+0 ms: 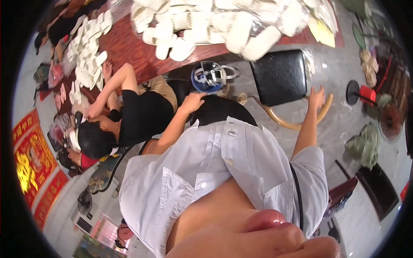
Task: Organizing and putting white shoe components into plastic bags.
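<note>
My left hand point(192, 103) lies on my black-trousered thigh, its fingers loosely bent, with nothing visible in it. Close by on its far side is a round blue object point(198, 81) with a clear and white plastic thing on top. My right hand point(317, 97) is off to the right, fingers apart and holding nothing. Its wrist passes over a curved wooden-looking armrest point(292, 126) beside a black padded chair seat point(279, 75). Whether the hand rests on the armrest is hard to see. White slippers point(183, 47) are piled on the reddish table point(150, 60) ahead.
To my left a co-worker in a black shirt point(148, 112) bends toward more white slippers point(90, 56). A yellow sheet point(322, 33) lies at the table's right end. On the right stand a red item point(368, 93), a green bag point(365, 146) and a fan point(391, 120).
</note>
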A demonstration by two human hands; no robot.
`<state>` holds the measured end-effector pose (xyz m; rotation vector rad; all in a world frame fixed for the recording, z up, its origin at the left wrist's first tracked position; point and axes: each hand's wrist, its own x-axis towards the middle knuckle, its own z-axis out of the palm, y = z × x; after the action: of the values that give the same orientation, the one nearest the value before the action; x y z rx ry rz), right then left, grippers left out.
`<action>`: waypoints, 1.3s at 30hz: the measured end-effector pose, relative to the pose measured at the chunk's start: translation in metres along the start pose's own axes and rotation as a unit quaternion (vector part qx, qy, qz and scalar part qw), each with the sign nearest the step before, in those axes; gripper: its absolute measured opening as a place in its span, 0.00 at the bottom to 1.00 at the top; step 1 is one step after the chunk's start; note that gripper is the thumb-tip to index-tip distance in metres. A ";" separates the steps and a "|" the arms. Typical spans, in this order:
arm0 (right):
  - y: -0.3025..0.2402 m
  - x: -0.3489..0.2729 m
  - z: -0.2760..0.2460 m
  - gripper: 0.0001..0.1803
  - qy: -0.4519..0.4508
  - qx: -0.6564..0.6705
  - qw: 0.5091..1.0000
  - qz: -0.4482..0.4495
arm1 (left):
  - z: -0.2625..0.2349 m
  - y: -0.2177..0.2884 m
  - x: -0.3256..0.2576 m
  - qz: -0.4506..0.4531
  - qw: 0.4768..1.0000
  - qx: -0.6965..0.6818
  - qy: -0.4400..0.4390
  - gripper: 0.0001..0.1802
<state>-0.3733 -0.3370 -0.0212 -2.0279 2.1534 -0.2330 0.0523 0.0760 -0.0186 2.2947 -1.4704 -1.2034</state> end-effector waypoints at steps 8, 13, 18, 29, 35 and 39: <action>0.163 -0.144 0.049 0.46 0.035 0.244 0.904 0.348 | 0.017 0.075 0.058 0.098 0.982 0.075 -0.140 0.21; 0.123 -0.155 0.086 0.23 0.175 0.450 0.749 0.453 | 0.033 0.100 0.052 0.121 0.982 0.066 -0.126 0.20; 0.162 -0.153 0.104 0.10 0.011 0.664 0.574 0.479 | 0.050 0.109 0.040 0.125 0.976 0.105 -0.147 0.21; 0.205 -0.167 0.072 0.22 0.116 0.646 0.607 0.448 | 0.066 0.121 0.032 0.107 0.966 0.147 -0.185 0.21; 0.233 -0.189 0.076 0.04 0.087 0.646 0.603 0.460 | 0.059 0.121 0.041 0.128 0.971 0.129 -0.157 0.20; 0.243 -0.181 0.082 0.02 0.038 0.637 0.602 0.479 | 0.057 0.103 0.046 0.107 0.974 0.117 -0.163 0.20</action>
<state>-0.5796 -0.1416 -0.1538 -0.0125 1.7329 -1.1924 -0.0501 0.0017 -0.0273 2.0709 -2.0129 -1.4617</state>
